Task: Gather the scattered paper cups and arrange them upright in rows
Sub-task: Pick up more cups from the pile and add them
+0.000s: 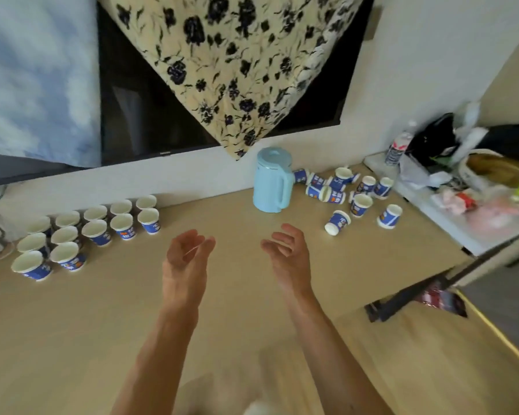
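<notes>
Held above the middle of the pale wooden bench [72,324], left grip [186,259] and right grip [285,253], both empty, fingers loosely curled, palms facing each other. On the left, upright cups [96,226] in rows near the far edge. To the right, past a light blue kettle [271,181], scattered cups [351,193], some tipped over, some standing. Farther right, a cluttered white side bench [468,241]. Behind, a white wall [432,70], a dark screen [138,109] half draped with floral cloth [231,55]
</notes>
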Action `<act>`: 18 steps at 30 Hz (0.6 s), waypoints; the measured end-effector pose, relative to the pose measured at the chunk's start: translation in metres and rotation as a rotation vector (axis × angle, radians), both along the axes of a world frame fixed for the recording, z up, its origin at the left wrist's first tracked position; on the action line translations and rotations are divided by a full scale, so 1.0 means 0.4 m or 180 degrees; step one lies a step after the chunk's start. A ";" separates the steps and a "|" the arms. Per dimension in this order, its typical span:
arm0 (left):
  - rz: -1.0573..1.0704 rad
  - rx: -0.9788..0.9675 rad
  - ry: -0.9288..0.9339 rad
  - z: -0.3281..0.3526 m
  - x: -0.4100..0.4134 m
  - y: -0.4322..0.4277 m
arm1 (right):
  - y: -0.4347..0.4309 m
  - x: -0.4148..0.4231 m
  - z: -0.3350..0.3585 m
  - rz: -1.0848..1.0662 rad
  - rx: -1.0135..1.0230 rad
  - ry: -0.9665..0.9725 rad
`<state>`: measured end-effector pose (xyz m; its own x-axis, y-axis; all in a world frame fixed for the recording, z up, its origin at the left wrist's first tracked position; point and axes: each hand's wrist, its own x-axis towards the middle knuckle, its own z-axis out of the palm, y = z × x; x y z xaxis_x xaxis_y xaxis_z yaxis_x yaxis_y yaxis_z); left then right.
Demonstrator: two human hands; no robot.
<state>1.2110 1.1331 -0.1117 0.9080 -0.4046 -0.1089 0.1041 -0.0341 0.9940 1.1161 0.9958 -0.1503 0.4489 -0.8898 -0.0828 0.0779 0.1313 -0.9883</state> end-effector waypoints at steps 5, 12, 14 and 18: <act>-0.0230 0.0070 -0.0041 0.006 -0.115 -0.156 | -0.129 -0.162 0.019 -0.0264 0.0071 0.0077; -0.0747 0.0192 -0.0019 -0.035 -0.198 -0.392 | -0.286 -0.289 -0.030 -0.0519 0.0279 0.0349; -0.0793 0.0227 0.0041 -0.062 -0.205 -0.463 | -0.340 -0.305 -0.053 -0.0516 0.0313 0.0472; -0.0873 0.0206 0.0264 -0.131 -0.215 -0.624 | -0.474 -0.322 -0.094 -0.0482 0.0326 0.0753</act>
